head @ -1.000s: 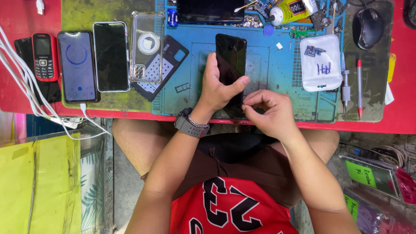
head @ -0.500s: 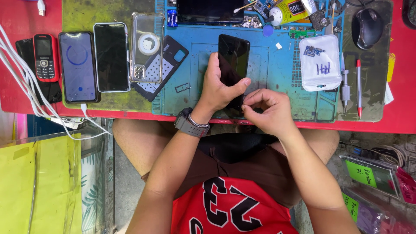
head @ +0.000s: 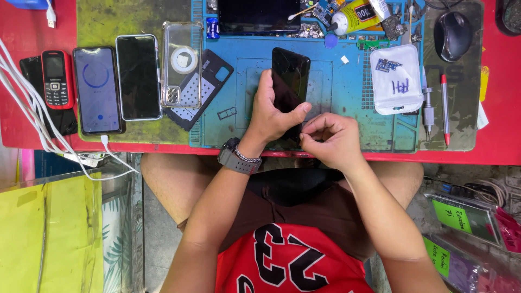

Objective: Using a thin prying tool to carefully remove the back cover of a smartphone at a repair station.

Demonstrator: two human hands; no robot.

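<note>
Since the earlier frames, the phone (head: 290,81) has tilted slightly and slid a little farther up the blue mat (head: 347,103). My left hand (head: 268,111) wraps its lower half, thumb pressed across the dark screen. My right hand (head: 328,138) sits just beside the phone's bottom edge, fingers curled together, pinching at that end; what they pinch I cannot tell. A white pouch (head: 397,78) lies right of the phone.
</note>
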